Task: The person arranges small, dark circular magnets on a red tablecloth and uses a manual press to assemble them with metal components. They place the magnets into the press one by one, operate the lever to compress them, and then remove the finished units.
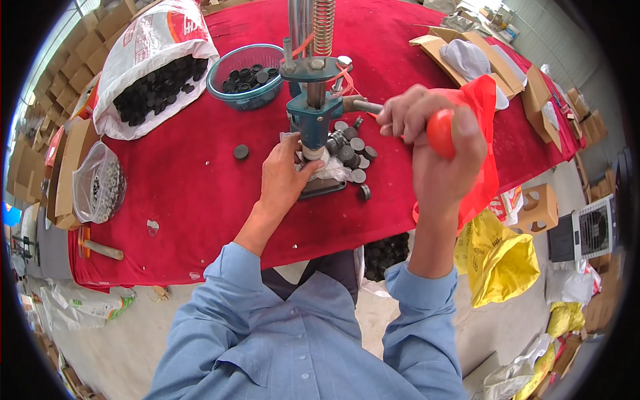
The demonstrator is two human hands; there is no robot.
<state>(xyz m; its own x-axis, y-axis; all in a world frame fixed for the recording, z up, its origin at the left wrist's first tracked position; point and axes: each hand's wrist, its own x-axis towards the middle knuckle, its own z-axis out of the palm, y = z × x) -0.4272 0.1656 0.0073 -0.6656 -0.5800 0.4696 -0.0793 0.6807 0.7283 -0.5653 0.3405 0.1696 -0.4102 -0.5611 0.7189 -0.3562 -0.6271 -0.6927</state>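
Note:
A green hand press [307,110] with a coil spring stands on the red-covered table in front of me. My left hand [279,175] is at its base, thumb and fingers closed around a pale round piece [313,152] under the ram; whether that piece is loose or part of the press I cannot tell. My right hand [437,170] is wrapped around the red ball knob [441,133] of the press's metal lever [367,107]. Right beside the base lies a pile of black and grey round caps [348,157]. One black cap [241,152] lies alone left of my left hand.
Behind on the left are a white sack [110,100] spilling black caps and a teal basin [227,98] of caps. A clear tub [85,193] and a hammer [103,250] sit at the left edge. Red plastic bag [483,107] and open carton [440,40] lie right; a yellow bag [500,260] hangs below.

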